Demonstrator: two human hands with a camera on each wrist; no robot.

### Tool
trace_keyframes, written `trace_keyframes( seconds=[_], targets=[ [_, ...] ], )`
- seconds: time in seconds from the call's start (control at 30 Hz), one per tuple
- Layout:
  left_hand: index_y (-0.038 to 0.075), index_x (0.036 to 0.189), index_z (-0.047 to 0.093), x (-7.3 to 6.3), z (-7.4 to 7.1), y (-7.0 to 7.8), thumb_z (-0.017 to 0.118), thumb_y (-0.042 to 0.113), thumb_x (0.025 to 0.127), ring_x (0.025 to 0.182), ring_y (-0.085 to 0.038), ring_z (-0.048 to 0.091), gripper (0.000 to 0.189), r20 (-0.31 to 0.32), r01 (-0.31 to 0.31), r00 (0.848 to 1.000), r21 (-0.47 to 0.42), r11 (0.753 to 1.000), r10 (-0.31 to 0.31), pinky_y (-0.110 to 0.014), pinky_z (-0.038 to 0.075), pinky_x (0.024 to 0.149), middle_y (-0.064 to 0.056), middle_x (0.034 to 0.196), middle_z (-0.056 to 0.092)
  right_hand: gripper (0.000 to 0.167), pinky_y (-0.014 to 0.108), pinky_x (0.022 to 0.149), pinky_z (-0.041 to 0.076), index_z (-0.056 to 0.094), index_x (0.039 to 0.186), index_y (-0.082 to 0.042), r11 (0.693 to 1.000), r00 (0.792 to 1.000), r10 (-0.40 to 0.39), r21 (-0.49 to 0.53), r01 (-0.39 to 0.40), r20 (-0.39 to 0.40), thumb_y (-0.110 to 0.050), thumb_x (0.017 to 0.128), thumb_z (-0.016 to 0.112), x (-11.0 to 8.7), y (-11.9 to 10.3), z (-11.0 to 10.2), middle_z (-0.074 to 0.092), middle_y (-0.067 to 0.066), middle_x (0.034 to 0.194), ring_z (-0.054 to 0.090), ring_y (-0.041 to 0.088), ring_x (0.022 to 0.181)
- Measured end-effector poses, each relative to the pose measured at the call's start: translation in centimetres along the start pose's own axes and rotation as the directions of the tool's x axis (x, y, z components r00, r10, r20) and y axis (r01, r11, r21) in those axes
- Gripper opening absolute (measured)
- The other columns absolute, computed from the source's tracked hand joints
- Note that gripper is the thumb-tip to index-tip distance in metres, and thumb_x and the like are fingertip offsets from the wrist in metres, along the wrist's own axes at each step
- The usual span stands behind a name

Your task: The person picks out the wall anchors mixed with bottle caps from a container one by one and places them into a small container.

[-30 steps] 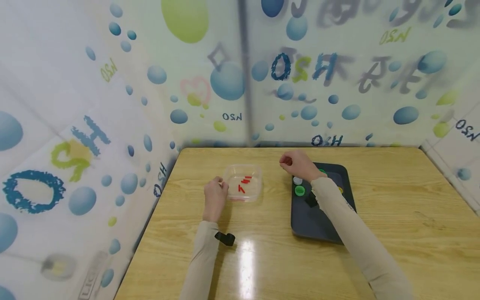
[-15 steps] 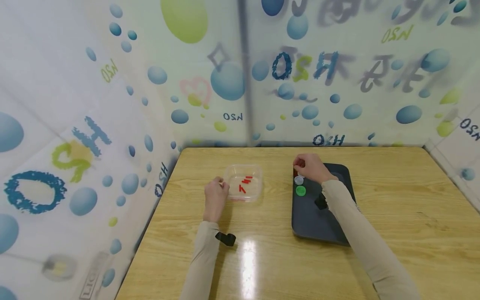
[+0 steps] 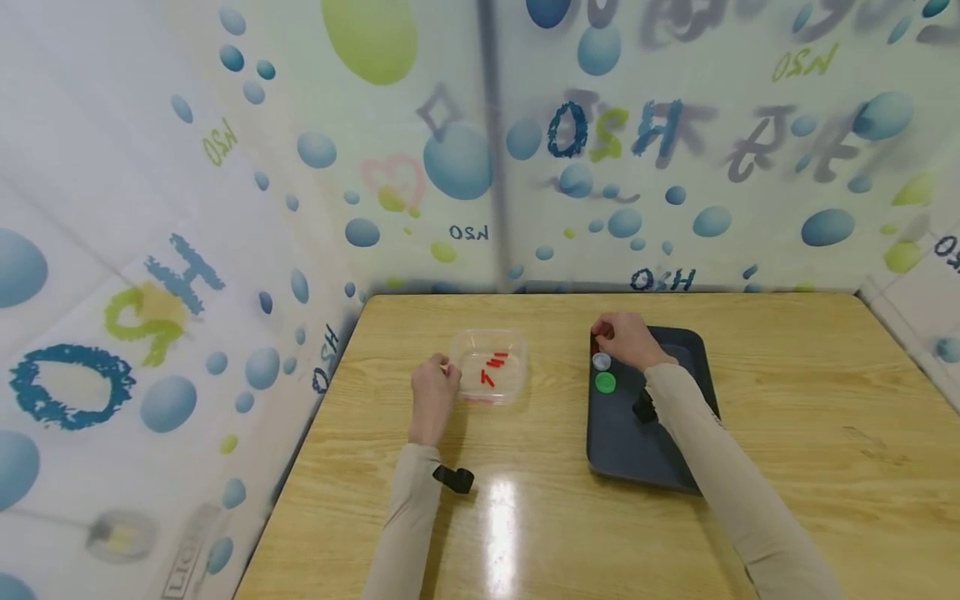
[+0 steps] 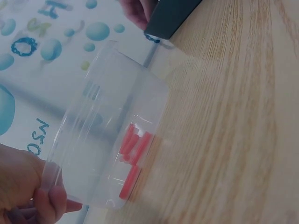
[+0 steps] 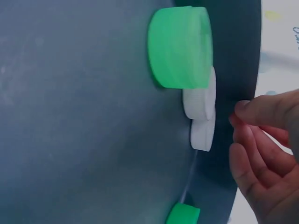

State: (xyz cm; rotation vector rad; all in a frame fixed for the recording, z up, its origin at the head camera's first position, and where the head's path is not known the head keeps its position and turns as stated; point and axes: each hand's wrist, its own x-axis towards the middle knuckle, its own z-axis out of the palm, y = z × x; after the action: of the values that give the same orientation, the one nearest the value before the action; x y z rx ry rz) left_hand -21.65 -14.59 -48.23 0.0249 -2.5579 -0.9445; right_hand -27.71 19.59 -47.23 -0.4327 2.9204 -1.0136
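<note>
A clear plastic container [image 3: 489,400] holding several short red sticks [image 4: 135,149] stands at left on the table. My left hand [image 3: 435,393] pinches its rim at the left side, as the left wrist view [image 4: 37,191] shows. To the right lies a dark grey tray [image 3: 637,450] with bottle caps: a green cap [image 5: 180,46], two white caps [image 5: 203,133] and another green cap [image 5: 184,213]. My right hand [image 3: 628,340] is at the tray's far left corner. Thumb and index finger come together there, overlapping the wall; I cannot tell whether they grip it.
Wood-grain table [image 3: 787,500] runs up to a patterned curtain [image 3: 675,150] at the back. A side curtain [image 3: 150,350] closes in on the left. Each wrist bears a black camera, such as the left camera [image 3: 454,478].
My right hand has moved rightward from beside the tray onto its far left corner and stayed there. My left hand keeps its hold on the container rim.
</note>
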Motion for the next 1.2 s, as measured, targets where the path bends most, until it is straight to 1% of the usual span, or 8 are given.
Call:
trace_keyframes(
  seconds=[0.2,0.33,0.53,0.73,0.83,0.97,1.07,1.2],
  targets=[
    [-0.011,0.092,0.071,0.01,-0.07,0.04,0.063,0.001,0.084,0.066,-0.028,0.068,0.016,0.001,0.002,1.000,0.003,1.000,-0.002,-0.040,0.056,0.061,-0.019,0.074,0.072,0.017,0.047,0.081,0.055,0.071,0.108,0.002,0.998,0.999,0.030,-0.053,-0.031,-0.011,-0.006,0.095,0.063,0.35,0.32,0.43,0.071,0.020,0.100,0.066,0.033,0.091],
    [-0.011,0.092,0.071,-0.14,0.04,0.10,0.064,0.001,0.084,0.068,-0.030,0.069,0.015,0.002,0.005,1.000,0.011,1.000,-0.005,-0.042,0.057,0.063,-0.021,0.076,0.072,0.017,0.049,0.081,0.055,0.070,0.108,0.003,0.997,0.999,0.039,-0.072,-0.040,-0.014,-0.005,0.093,0.064,0.09,0.28,0.55,0.072,0.021,0.100,0.067,0.035,0.092],
    [-0.011,0.093,0.071,-0.15,0.04,0.22,0.064,0.000,0.086,0.069,-0.030,0.070,0.015,0.005,0.007,1.000,0.012,1.000,-0.007,-0.042,0.057,0.062,-0.022,0.078,0.072,0.019,0.049,0.080,0.055,0.069,0.109,0.003,0.992,0.998,0.064,-0.108,-0.062,0.021,0.000,0.092,0.060,-0.09,0.12,0.26,0.070,0.022,0.102,0.066,0.035,0.092],
    [-0.011,0.092,0.071,-0.16,-0.01,0.21,0.064,-0.001,0.085,0.068,-0.030,0.070,0.014,-0.009,-0.005,1.000,0.018,1.000,0.005,-0.042,0.057,0.062,-0.021,0.076,0.072,0.029,0.051,0.086,0.055,0.067,0.117,0.003,0.988,0.991,0.113,-0.111,-0.105,0.067,0.002,0.088,0.061,-0.12,0.02,0.18,0.069,0.022,0.112,0.065,0.036,0.101],
    [-0.011,0.092,0.071,-0.21,-0.02,0.23,0.064,-0.001,0.085,0.068,-0.031,0.070,0.014,-0.003,-0.003,1.000,0.014,1.000,0.003,-0.043,0.057,0.062,-0.022,0.076,0.072,0.032,0.051,0.088,0.054,0.066,0.120,0.004,0.986,0.990,0.113,-0.131,-0.101,0.087,-0.002,0.089,0.065,-0.17,0.03,0.28,0.069,0.022,0.115,0.065,0.038,0.104],
    [-0.012,0.095,0.071,-0.16,-0.07,0.27,0.064,-0.001,0.087,0.068,-0.030,0.070,0.015,0.016,0.014,1.000,0.006,1.000,-0.014,-0.041,0.057,0.060,-0.023,0.079,0.072,0.033,0.052,0.088,0.054,0.066,0.121,0.003,0.984,0.991,0.099,-0.156,-0.084,0.094,-0.009,0.090,0.071,-0.24,0.02,0.35,0.070,0.022,0.116,0.065,0.039,0.106],
    [-0.012,0.096,0.071,-0.07,-0.08,0.23,0.063,0.000,0.088,0.068,-0.029,0.070,0.015,0.020,0.022,1.000,0.004,1.000,-0.022,-0.039,0.057,0.059,-0.023,0.080,0.073,0.033,0.052,0.089,0.054,0.067,0.120,0.003,0.986,0.992,0.093,-0.149,-0.079,0.090,-0.009,0.090,0.072,-0.29,-0.05,0.34,0.070,0.022,0.117,0.065,0.040,0.108],
    [-0.012,0.095,0.071,0.00,0.05,0.07,0.064,-0.001,0.088,0.068,-0.029,0.070,0.016,0.012,0.014,1.000,0.007,1.000,-0.014,-0.039,0.058,0.059,-0.023,0.080,0.073,0.029,0.051,0.088,0.053,0.067,0.119,0.002,0.987,0.992,0.086,-0.144,-0.073,0.087,-0.008,0.091,0.070,-0.31,0.09,0.45,0.070,0.022,0.116,0.064,0.040,0.108]
  ],
)
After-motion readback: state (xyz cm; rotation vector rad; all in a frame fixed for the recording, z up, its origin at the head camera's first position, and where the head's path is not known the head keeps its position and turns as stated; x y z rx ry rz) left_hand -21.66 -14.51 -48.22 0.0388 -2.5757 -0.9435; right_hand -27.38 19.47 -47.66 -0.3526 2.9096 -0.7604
